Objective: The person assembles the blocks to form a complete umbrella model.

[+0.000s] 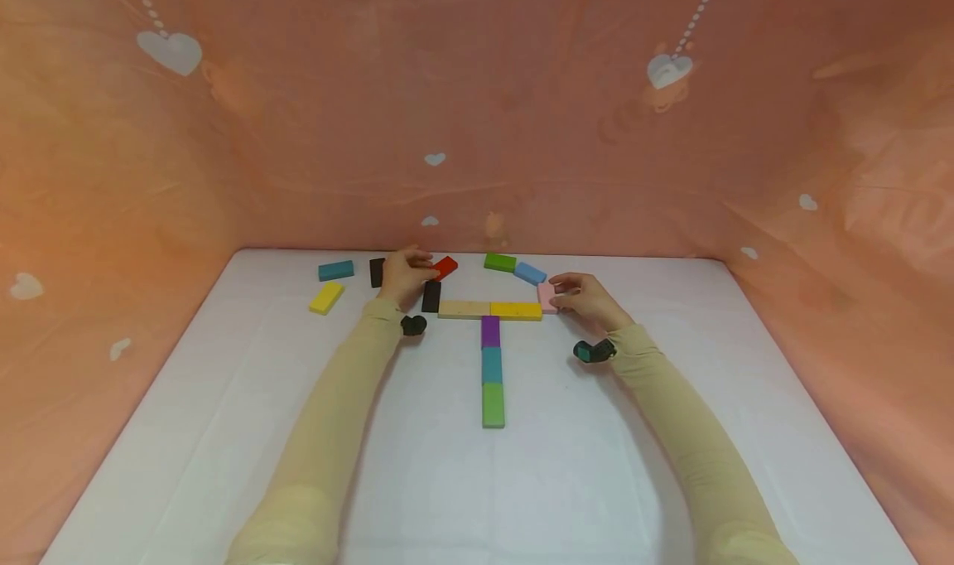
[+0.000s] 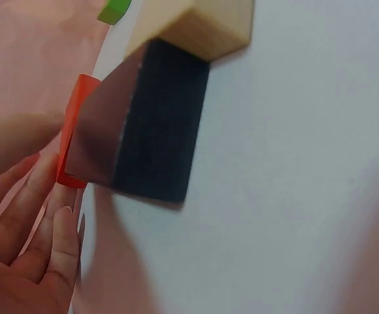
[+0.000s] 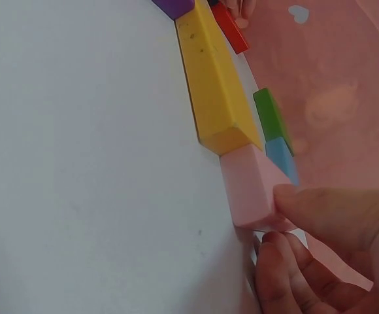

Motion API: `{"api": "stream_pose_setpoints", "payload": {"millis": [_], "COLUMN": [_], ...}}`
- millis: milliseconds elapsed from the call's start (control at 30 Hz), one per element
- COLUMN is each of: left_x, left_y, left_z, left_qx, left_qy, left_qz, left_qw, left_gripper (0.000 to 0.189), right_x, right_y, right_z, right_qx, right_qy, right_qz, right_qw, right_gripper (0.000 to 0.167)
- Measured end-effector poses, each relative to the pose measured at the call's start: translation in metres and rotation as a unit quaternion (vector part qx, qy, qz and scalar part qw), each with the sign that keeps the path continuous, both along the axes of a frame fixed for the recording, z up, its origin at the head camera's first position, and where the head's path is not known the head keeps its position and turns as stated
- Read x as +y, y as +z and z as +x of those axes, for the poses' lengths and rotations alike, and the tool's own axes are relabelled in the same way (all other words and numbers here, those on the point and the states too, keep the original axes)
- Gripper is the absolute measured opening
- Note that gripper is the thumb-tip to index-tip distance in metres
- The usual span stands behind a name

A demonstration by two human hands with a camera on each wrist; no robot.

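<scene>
At the back of the table my left hand (image 1: 406,277) pinches a red block (image 1: 445,268) between thumb and fingers. In the left wrist view a black block (image 2: 160,124) stands just in front of that red block. My right hand (image 1: 589,298) holds a pink block (image 3: 245,186) by its outer end, thumb on one face and fingertips at the other. The pink block meets the end of a long yellow block (image 1: 516,311). A light blue block (image 1: 530,273) and a green block (image 1: 500,263) curve away behind it, leaving a gap before the red one.
A natural wood block (image 1: 464,309) lines up with the long yellow one. Below them runs a column of purple (image 1: 490,331), teal (image 1: 492,365) and light green (image 1: 493,405) blocks. Loose teal (image 1: 336,270), yellow (image 1: 326,298) and black (image 1: 376,272) blocks lie at the left.
</scene>
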State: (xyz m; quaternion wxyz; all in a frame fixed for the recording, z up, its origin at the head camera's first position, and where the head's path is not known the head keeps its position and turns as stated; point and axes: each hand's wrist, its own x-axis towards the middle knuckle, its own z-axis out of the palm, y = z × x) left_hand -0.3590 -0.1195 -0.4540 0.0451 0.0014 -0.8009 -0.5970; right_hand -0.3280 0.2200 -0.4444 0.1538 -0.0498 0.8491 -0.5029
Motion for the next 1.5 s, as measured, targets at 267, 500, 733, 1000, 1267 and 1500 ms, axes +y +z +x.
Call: {"api": "stream_pose_setpoints", "payload": {"millis": [267, 500, 733, 1000, 1267, 1500], "left_x": [0.005, 0.009, 0.011, 0.012, 0.012, 0.01], "left_y": [0.002, 0.004, 0.008, 0.009, 0.008, 0.005], "left_z": [0.003, 0.002, 0.006, 0.005, 0.004, 0.004], "left_qx": [0.008, 0.007, -0.009, -0.024, -0.003, -0.008], "left_qy": [0.01, 0.016, 0.022, 0.03, 0.026, 0.026], "left_qz": [-0.01, -0.004, -0.013, 0.004, -0.002, 0.002], "left_qw": [0.9999, 0.9998, 0.9996, 0.9993, 0.9997, 0.9996], "left_gripper": [0.036, 0.035, 0.035, 0.036, 0.038, 0.038], "right_x": [0.0, -0.001, -0.002, -0.001, 0.0, -0.001], "right_y": [0.001, 0.002, 0.001, 0.001, 0.001, -0.002], "right_z": [0.001, 0.002, 0.001, 0.0, -0.001, -0.001], "right_qx": [0.003, 0.004, -0.007, -0.015, -0.006, -0.014], "right_qy": [0.003, 0.002, -0.007, -0.011, -0.008, -0.012], "right_qz": [0.007, 0.008, 0.005, 0.003, 0.006, 0.005], "right_qw": [1.0, 1.0, 0.9999, 0.9998, 0.9999, 0.9998], "right_gripper": [0.044, 0.043, 0.043, 0.044, 0.046, 0.046]}}
